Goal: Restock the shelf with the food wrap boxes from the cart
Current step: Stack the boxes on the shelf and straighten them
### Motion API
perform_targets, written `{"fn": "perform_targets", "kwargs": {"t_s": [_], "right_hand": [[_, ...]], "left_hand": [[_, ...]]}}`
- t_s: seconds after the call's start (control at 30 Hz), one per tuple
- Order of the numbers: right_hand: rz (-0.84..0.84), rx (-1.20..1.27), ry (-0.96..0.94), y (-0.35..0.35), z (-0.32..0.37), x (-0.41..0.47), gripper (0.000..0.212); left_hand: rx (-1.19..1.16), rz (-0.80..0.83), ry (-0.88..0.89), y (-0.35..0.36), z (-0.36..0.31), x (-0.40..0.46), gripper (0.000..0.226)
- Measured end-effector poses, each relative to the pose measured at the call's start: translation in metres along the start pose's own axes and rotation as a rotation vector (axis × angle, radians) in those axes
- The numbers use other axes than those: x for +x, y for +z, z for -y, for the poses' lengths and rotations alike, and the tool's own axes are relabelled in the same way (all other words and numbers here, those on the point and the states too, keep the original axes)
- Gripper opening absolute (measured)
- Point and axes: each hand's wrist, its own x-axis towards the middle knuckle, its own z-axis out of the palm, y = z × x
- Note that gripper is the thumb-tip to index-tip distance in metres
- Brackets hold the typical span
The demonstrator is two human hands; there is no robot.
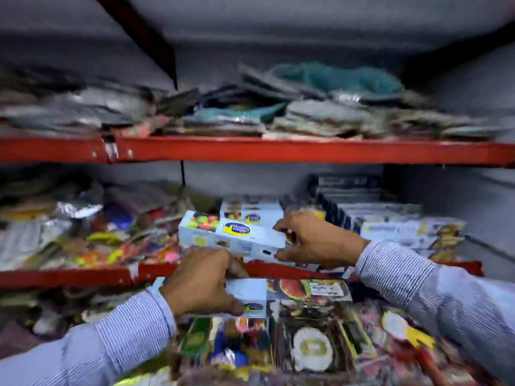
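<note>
A light-blue food wrap box [223,232] with fruit pictures and a blue-yellow logo hovers at the front of the middle shelf. My right hand [320,240] grips its right end between thumb and fingers. Below the red shelf edge [83,277], my left hand [203,285] holds a second light-blue food wrap box [248,296] from its left side. More boxes of the same kind [250,211] stand on the shelf just behind the held one. The picture is blurred by motion.
Dark and pale boxes [384,218] are stacked at the right of the middle shelf. Colourful packets [83,235] crowd its left part. Flat packets [306,112] pile on the upper red shelf. Packaged goods [312,330] fill the space below the hands.
</note>
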Motion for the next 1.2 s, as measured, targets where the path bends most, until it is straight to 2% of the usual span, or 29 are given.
{"fn": "perform_targets", "kwargs": {"t_s": [0.2, 0.3, 0.5, 0.57, 0.7, 0.87, 1.07, 1.2], "right_hand": [[0.017, -0.089, 0.102, 0.002, -0.043, 0.039, 0.030], [0.063, -0.128, 0.143, 0.023, -0.069, 0.064, 0.036], [0.103, -0.050, 0.227, 0.068, -0.110, 0.099, 0.051], [0.099, -0.039, 0.220, 0.079, -0.122, 0.105, 0.047], [-0.007, 0.002, 0.201, 0.090, -0.135, 0.105, 0.043], [-0.124, 0.093, 0.148, 0.086, -0.143, 0.102, 0.014], [-0.210, 0.219, 0.228, 0.059, -0.146, 0.085, 0.025], [-0.055, 0.155, 0.201, 0.054, -0.138, 0.064, 0.032]], "left_hand": [[-0.040, -0.015, -0.023, -0.013, -0.010, 0.044, 0.055], [-0.068, -0.007, -0.019, -0.006, -0.012, 0.061, 0.053], [-0.070, -0.003, -0.044, 0.010, -0.003, 0.088, 0.055], [-0.080, 0.004, -0.051, 0.016, 0.002, 0.095, 0.055], [-0.093, -0.002, -0.074, 0.026, 0.010, 0.105, 0.057], [-0.124, 0.005, -0.113, 0.030, 0.016, 0.126, 0.055], [-0.137, -0.070, -0.110, 0.047, 0.018, 0.164, 0.054], [-0.138, -0.132, -0.096, 0.067, 0.018, 0.183, 0.057]]}}
